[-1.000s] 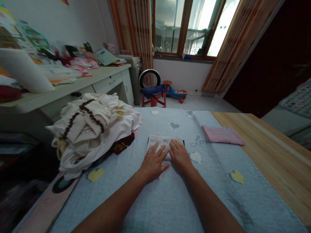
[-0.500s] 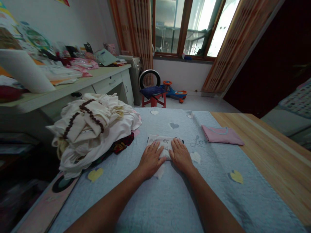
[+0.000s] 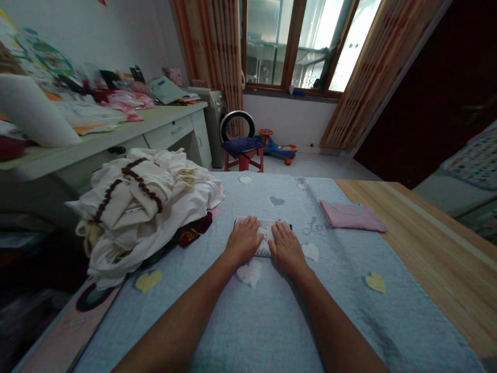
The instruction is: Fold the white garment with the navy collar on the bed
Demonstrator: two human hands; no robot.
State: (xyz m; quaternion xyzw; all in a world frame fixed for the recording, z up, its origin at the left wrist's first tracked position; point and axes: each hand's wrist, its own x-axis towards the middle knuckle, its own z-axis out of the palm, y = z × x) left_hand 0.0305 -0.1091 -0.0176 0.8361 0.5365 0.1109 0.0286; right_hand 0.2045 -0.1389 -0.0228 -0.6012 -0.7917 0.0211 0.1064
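Observation:
A small folded garment (image 3: 265, 247), white with dark lettering and a dark edge at its far corners, lies flat on the blue cloth (image 3: 256, 321) that covers the table. My left hand (image 3: 244, 240) rests palm down on its left part, fingers stretched out. On its right part lies my right hand (image 3: 286, 246), also flat with the fingers extended. The middle of the print shows between the two hands; the rest is under them. To the right sits a folded pink garment (image 3: 353, 216), apart from both hands.
A heap of white and cream clothes (image 3: 147, 202) fills the table's left side. Bare wooden tabletop (image 3: 430, 243) shows on the right. Beyond the table stand a red stool (image 3: 243, 161) and a blue-orange ride-on toy (image 3: 277, 146). A cluttered desk (image 3: 166, 122) runs along the left.
My left hand has slid slightly on the garment's left part, its fingers now closer together and nearer the far edge. The right hand stays in nearly the same place.

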